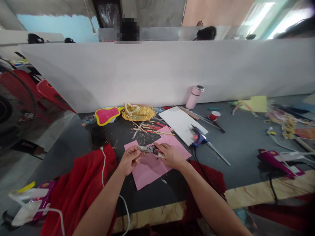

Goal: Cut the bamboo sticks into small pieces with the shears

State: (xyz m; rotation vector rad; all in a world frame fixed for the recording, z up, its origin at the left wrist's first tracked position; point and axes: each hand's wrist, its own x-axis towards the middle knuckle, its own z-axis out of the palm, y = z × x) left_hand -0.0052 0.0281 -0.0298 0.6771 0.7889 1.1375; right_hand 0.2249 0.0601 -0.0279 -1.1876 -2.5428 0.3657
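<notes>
My right hand (pixel 172 156) is wrapped round the handles of a pair of pruning shears (pixel 147 148), whose metal jaws point left. Close to the tip of the jaws, my left hand (pixel 130 160) is pinched closed; whatever its fingers hold is too small to make out. Both hands are over a pink sheet of paper (pixel 150 175) on the dark table (pixel 157 196). Just beyond the paper lie several thin red and tan sticks (pixel 150 128) among small scraps.
A yellow basket (pixel 145 113) stands at the back beside a pink-and-yellow pad (pixel 107 115). A white board (pixel 180 121), blue glue gun (pixel 200 137), pink bottle (pixel 194 98) and red spool (pixel 214 115) are right. A phone (pixel 98 137) and red cloth (pixel 81 177) lie left.
</notes>
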